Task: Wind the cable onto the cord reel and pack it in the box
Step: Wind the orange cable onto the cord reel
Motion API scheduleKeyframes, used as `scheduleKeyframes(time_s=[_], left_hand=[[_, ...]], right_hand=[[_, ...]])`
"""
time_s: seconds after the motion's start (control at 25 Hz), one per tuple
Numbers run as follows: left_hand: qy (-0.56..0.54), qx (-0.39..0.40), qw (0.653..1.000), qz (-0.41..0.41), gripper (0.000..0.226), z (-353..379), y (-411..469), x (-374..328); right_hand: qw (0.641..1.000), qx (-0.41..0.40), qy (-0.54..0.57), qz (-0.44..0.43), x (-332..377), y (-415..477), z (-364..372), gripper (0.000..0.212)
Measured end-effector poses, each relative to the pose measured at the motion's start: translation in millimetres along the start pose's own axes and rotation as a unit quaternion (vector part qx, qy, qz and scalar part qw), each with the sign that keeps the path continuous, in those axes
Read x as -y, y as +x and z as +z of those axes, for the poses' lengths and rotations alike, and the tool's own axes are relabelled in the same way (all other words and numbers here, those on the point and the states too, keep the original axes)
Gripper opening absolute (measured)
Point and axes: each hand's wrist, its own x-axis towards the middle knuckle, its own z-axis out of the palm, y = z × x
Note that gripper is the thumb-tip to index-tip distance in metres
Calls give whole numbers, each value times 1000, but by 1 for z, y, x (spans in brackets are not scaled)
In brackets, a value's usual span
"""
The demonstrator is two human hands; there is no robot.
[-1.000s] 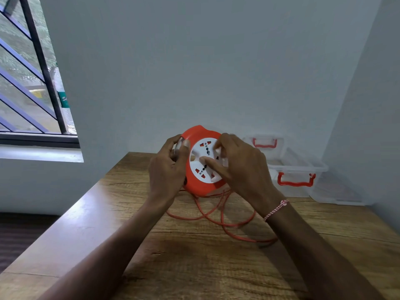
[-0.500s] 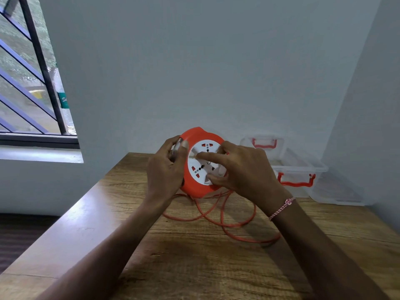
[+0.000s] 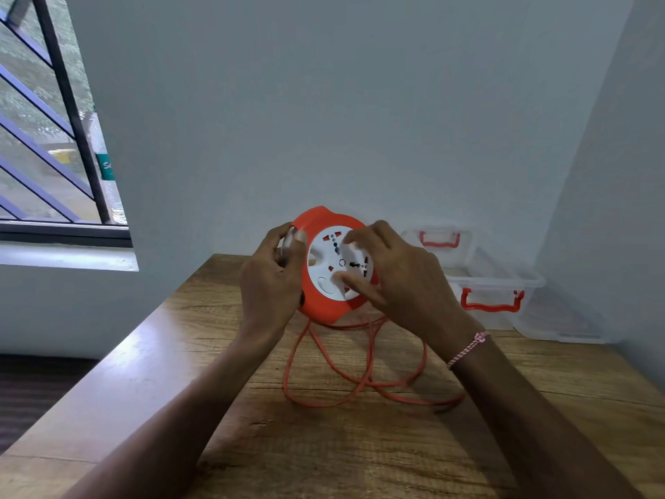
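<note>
- The cord reel (image 3: pixel 325 261) is held on edge over the desk (image 3: pixel 324 444), an orange round housing with its white socket face and red shutters turned to the camera.
- The left hand (image 3: pixel 273 279) takes a firm grip on the left rim, thumb in front, fingers curled behind.
- The right hand (image 3: pixel 403 279) pinches the white face with thumb and curled fingertips.
- The orange cable (image 3: pixel 367 382) drops from the reel's underside into loose loops on the desk.
- A clear plastic box (image 3: pixel 496 282) with red handles sits at the far right corner.
</note>
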Motion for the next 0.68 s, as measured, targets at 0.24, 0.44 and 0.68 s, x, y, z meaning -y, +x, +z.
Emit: scheduleKeyframes(time_s=[0.24, 0.44, 0.68], left_hand=[[0, 18, 1000, -14, 16, -2, 2, 3], [-23, 41, 999, -21, 18, 0, 0, 2], [-42, 38, 998, -6, 14, 4, -5, -4]], right_hand=[[980, 117, -126, -103, -2, 2, -8, 48], [989, 39, -99, -100, -4, -3, -8, 52], [985, -47, 69, 150, 19, -3, 10, 62]])
